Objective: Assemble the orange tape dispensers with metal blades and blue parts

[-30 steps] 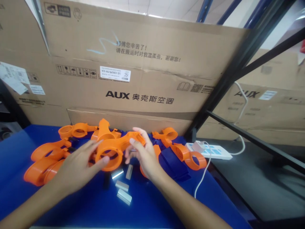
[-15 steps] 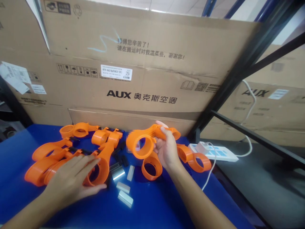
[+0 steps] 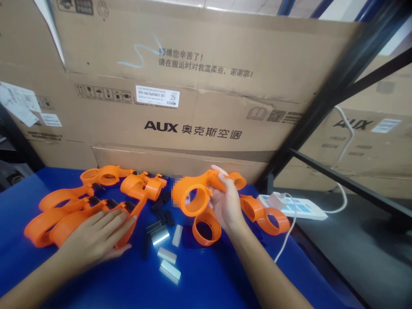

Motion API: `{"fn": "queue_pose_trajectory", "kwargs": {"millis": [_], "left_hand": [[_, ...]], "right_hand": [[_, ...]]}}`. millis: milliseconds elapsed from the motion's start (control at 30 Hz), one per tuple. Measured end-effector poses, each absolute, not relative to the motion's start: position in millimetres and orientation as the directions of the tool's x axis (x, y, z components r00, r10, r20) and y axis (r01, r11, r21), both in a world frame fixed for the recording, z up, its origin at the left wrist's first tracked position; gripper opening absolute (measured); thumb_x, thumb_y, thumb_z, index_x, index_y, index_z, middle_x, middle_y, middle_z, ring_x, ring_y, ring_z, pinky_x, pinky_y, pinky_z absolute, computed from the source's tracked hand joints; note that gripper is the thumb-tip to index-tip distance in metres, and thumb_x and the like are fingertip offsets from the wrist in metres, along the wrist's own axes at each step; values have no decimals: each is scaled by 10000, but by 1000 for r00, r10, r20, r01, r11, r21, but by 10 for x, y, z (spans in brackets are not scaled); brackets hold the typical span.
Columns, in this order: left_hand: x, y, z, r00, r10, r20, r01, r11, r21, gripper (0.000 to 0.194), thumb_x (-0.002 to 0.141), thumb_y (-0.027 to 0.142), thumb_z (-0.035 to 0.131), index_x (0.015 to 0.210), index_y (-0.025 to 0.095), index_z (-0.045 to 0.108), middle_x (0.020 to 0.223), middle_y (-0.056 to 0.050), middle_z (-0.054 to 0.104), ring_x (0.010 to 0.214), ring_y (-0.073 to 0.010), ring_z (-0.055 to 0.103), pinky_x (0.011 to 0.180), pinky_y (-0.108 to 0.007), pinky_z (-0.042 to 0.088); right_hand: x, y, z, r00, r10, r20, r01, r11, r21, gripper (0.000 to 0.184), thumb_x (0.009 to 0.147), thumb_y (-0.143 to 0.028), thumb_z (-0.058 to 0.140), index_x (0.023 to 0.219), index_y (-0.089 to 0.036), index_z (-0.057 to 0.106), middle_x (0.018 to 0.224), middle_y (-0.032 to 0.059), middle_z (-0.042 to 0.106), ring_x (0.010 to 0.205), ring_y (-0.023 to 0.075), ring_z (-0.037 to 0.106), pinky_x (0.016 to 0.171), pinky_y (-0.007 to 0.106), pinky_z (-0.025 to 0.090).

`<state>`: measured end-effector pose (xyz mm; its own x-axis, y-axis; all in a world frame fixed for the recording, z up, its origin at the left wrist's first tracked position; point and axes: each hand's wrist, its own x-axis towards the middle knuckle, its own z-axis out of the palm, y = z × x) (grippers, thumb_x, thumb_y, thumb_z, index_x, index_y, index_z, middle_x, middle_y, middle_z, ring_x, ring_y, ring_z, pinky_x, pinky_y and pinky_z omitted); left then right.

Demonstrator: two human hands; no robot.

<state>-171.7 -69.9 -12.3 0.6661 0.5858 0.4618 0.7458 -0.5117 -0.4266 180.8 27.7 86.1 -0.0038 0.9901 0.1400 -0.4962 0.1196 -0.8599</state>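
Observation:
My left hand (image 3: 96, 236) lies across several orange plastic ring parts (image 3: 41, 227) on the left of the table, its fingers stretched over the nearest one and its thumb low in front. Raised off the table, an orange double-ring part (image 3: 197, 201) is gripped around its middle by my right hand (image 3: 227, 201). One of its rings faces me; another end shows behind the fingers. Beneath it sits an orange ring (image 3: 207, 229), its far side hidden. Between my hands lie small silver metal pieces (image 3: 170, 271) and black pieces (image 3: 159, 205).
More orange ring parts stand at the back left (image 3: 109, 175) and at the right (image 3: 273, 221). A white power strip (image 3: 302, 208) with a plugged-in charger lies at the table's right edge, its cable hanging forward. Large cardboard boxes (image 3: 193, 107) wall off the back, beside a black rack post (image 3: 309, 116).
My left hand has slid slightly left, shifting the orange ring parts under it, and its thumb has drawn in. My right hand still holds its part in nearly the same place.

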Motion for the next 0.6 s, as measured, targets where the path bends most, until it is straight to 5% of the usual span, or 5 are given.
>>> {"fn": "queue_pose_trajectory", "kwargs": {"millis": [333,467,600], "left_hand": [[-1730,-798,160,822,513,248,570,-730,-377,630,944,383,675,1544,293,508,1400,-106,687,1254,-330,660,1070,-491,504],[-1733,-742,166,768,556,318,641,-668,-378,692,925,451,689,1563,284,482,1438,-132,658,1289,-385,629,1109,-581,450],[-1583,-792,178,671,598,438,730,-633,-255,738,893,457,730,1568,300,474,1481,-107,628,1323,-407,595,1148,-605,395]], "right_hand": [[1899,280,824,6,990,139,-513,122,-850,439,875,-451,626,1270,-286,529,689,-47,597,443,109,477,361,175,325],[1908,259,818,4,991,131,-509,115,-853,447,879,-449,623,1284,-282,531,666,-42,590,463,117,482,366,167,332],[1925,244,825,10,993,117,-505,105,-857,470,882,-446,615,1314,-282,525,649,-40,587,469,122,473,367,165,326]]}}
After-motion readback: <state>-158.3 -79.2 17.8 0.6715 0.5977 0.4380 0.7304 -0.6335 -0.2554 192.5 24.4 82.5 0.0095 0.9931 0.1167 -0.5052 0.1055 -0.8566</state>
